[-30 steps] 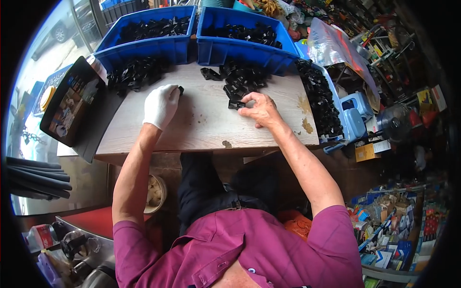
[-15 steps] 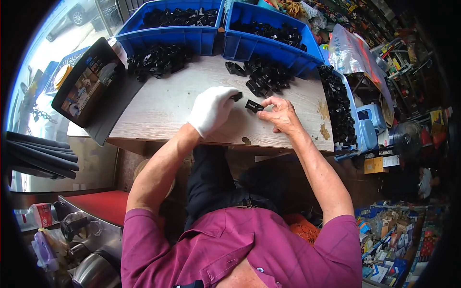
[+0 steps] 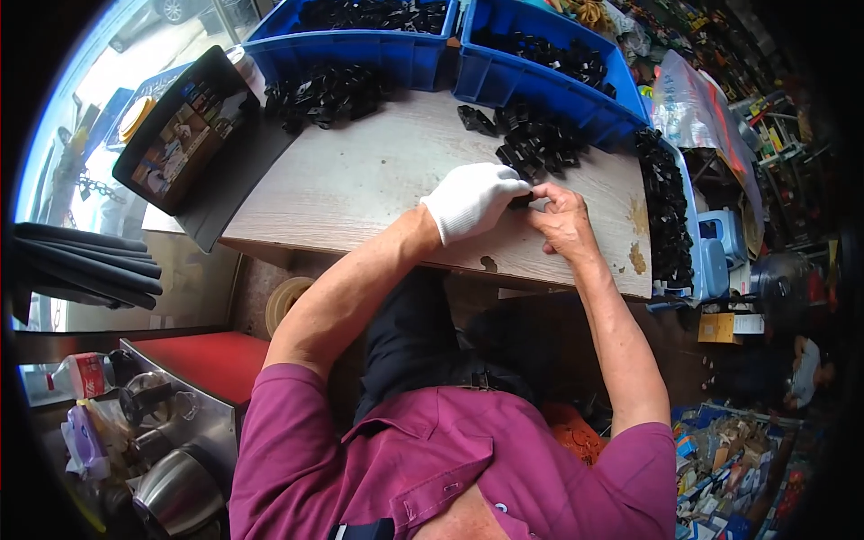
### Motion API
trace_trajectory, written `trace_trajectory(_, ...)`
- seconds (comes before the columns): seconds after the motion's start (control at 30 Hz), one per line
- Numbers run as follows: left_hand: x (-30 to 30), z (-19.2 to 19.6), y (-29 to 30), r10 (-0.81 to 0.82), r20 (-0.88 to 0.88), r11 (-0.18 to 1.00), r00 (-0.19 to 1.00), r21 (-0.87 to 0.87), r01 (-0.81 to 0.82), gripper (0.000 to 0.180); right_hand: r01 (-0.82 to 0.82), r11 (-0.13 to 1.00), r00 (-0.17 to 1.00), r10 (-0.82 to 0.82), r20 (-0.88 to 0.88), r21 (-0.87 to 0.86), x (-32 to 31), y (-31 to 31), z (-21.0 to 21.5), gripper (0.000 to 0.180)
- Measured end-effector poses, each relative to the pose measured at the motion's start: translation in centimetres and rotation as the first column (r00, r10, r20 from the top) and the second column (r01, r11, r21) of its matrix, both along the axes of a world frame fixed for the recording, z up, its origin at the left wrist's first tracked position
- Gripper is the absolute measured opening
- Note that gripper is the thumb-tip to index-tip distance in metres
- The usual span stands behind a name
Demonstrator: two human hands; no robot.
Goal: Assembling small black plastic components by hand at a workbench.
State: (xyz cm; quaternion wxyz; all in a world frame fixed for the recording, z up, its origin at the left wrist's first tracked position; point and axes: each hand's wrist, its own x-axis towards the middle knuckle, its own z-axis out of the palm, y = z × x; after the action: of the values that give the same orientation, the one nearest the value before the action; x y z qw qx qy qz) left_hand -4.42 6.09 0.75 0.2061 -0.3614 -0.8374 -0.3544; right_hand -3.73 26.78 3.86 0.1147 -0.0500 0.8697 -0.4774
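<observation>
Bare tabletop [image 3: 360,180] left of the hands is passable; black parts pile [image 3: 535,144] just beyond them, blue bins [image 3: 531,85] behind.

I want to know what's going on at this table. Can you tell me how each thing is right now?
left hand: gloved in white, pinching the small black part.
right hand: bare, gripping the same part.
small black part: held between both hands.
blue bins: open, holding black parts.
tablet: propped up, screen lit.
loose black pile: heaped on the wooden table.
</observation>
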Motion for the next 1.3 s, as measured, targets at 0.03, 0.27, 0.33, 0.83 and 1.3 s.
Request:
trace_trajectory(0.03, 0.0, 0.1, 0.0, -0.013, 0.02, 1.0, 1.0, -0.006, 0.013, 0.028, -0.003, 1.0, 1.0, 0.003, -0.004, -0.001, 0.1, 0.1, 0.2, 0.024)
trace_trajectory(0.27, 0.2, 0.2, -0.3, -0.001, 0.081, 0.999, 0.997, 0.046, -0.003, 0.026, 0.024, 1.0, 0.999, -0.024, 0.04, -0.01, 0.1, 0.2, 0.0, 0.023)
trace_trajectory(0.33, 0.2, 0.2, -0.2, -0.003, 0.063, 1.0, 0.998, 0.027, 0.001, 0.026, 0.028, 0.999, 0.998, -0.027, 0.051, -0.021, 0.1, 0.3, 0.0, 0.023)
trace_trajectory(0.83, 1.6, -0.3, -0.4, 0.003, -0.115, 0.992, 0.993, -0.126, -0.017, 0.03, -0.026, 0.999, 0.997, 0.028, 0.067, -0.034, 0.3, -0.7, 0.7, 0.025)
trace_trajectory(1.3, -0.9, -1.1, -21.5, 0.817, -0.382, 0.379, 0.432, -0.208, -0.902, 0.032, 0.009, 0.987, 0.998, -0.019, -0.058, -0.163, 0.3, -0.1, -1.2, 0.03)
